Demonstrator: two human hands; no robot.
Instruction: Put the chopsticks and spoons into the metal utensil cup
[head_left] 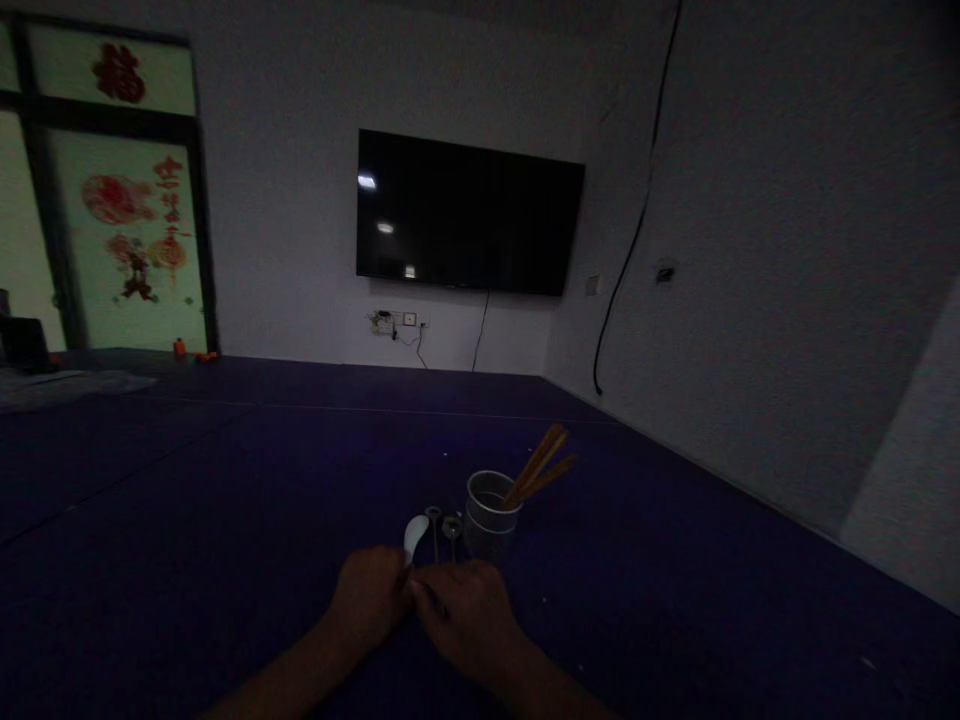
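Head view: white curved spoon (pixel 416 533) and two slender round-headed metal utensils (pixel 451 526) seen just beyond left hand (pixel 373 587) and right hand (pixel 471 608), both curled; whether anything is held in either grip cannot be told. Brown wooden sticks (pixel 534 468) leaned in grey cylindrical cup (pixel 489 532).

Your left hand (pixel 371 590) and right hand (pixel 469 608) are side by side at the near part of the surface (pixel 300 480), with one spoon (pixel 416 532) just beyond your left hand and two further spoons (pixel 451 526) to its right. Right of these, the cup (pixel 491 540) stands with sticks (pixel 536 465) in it, leaning right. Well behind the cup, the television (pixel 470 212) is on the far wall (pixel 285 200).
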